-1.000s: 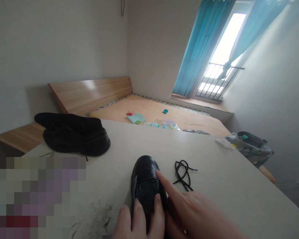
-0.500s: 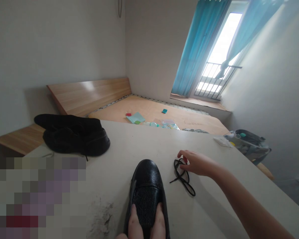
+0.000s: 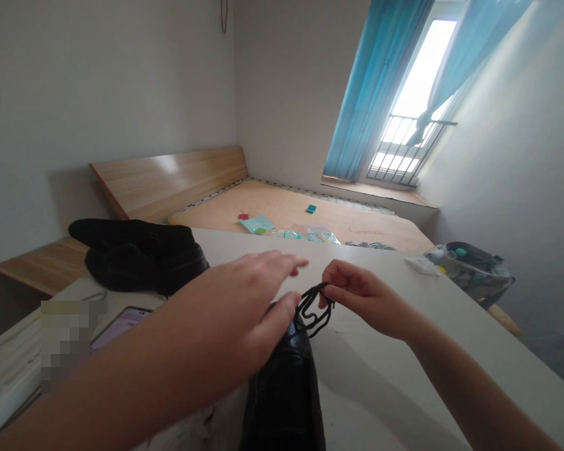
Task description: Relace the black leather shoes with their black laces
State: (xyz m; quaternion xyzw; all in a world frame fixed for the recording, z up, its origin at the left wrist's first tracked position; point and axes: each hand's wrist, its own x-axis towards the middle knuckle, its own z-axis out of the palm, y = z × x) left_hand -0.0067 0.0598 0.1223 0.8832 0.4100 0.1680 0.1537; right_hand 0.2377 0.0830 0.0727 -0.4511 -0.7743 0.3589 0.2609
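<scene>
A bundled black shoelace (image 3: 314, 311) hangs in loops from my right hand (image 3: 357, 294), pinched between thumb and fingers above the table. My left hand (image 3: 263, 300) reaches over the toe of a black leather shoe (image 3: 284, 388), its thumb and fingers apart and close to the lace loops. The shoe stands on the table with its toe pointing away from me; my left hand and forearm cover part of it. At the far left of the table lies another dark shoe or pair of shoes (image 3: 141, 254), partly behind my left forearm.
The white table (image 3: 380, 376) fills the foreground. A phone (image 3: 117, 326) lies at left beside a blurred patch. Beyond the table is a bed (image 3: 282, 197) with papers and small packets. A small clear packet (image 3: 422, 266) sits near the right edge, beside a bag (image 3: 474, 269).
My right hand has lifted the shoelace off the table and moved it left. My left hand has left the shoe's opening and reached forward over the toe.
</scene>
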